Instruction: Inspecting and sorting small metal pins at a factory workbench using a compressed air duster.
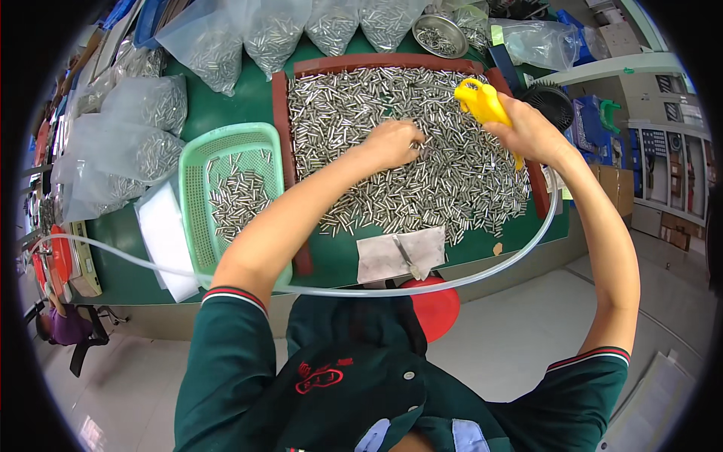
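Observation:
Small silver metal pins [422, 196] cover the table inside a low reddish-brown frame [280, 113]. My right hand [527, 129] grips a yellow air blow gun [476, 99] above the right part of the pins. Its thin nozzle points left across them. A clear hose [556, 197] curves down from the gun and across in front of me. Over the middle of the pins my left hand [393, 143] is closed, its fingers curled down against them. Whatever those fingers hold is hidden.
Left of the frame stands a green plastic basket [193, 162] partly filled with pins. Clear bags [271, 38] of pins line the back and left. A metal bowl [440, 36] sits at the back. A greyish cloth [376, 260] lies at the front, above a red stool [437, 309].

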`<state>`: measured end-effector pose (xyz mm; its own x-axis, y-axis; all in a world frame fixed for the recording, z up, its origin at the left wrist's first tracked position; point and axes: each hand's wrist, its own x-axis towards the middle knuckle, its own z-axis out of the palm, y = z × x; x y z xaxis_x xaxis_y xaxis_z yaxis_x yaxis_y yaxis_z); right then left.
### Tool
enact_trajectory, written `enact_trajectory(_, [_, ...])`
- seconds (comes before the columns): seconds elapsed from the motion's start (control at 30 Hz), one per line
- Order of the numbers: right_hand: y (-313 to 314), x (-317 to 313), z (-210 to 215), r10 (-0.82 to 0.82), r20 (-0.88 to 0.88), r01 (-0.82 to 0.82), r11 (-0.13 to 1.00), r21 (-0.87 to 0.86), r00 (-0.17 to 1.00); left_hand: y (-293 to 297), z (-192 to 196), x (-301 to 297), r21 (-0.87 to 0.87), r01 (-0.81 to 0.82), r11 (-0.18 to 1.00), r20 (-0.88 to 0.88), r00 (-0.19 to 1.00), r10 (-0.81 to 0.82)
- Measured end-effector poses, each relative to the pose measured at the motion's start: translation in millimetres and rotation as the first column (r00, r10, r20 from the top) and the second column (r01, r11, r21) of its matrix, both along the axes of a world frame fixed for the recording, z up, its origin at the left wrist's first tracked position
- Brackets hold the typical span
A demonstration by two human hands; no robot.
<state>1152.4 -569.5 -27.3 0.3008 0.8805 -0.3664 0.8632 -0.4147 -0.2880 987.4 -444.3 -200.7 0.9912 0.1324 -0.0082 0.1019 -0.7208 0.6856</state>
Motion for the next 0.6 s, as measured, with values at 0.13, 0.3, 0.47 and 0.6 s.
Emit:
enact_trajectory(0.13, [11.0, -13.9, -5.8, 0.074, -0.117, -0.079, 0.996, -0.041, 0.990, 47.3, 1.3, -20.6, 0.118, -0.312, 0.943, 0.019, 0.950, 0.311])
enact_trajectory(0.3, [19.9, -16.9, -12.2, 0.108, -0.012, -0.109, 0.992, -0.056, 0.994, 86.4, -14.0, -33.9, 0.438, -0.502, 0.746, -0.115, 0.791, 0.600])
enact_trajectory(0.47, [24.7, -15.6, -12.1, 0.051, -0.055, -0.056, 0.994, -0.096, 0.997, 87.2, -12.0, -11.2, 0.438, -0.441, 0.783, -0.291, 0.755, 0.588])
enact_trajectory(0.6, [21.8, -14.1, -14.5, 0.066, -0.030, -0.067, 0.996, -0.053, 0.997, 70.8, -23.7, 3.8, 0.405, -0.470, 0.784, -0.245, 0.770, 0.589])
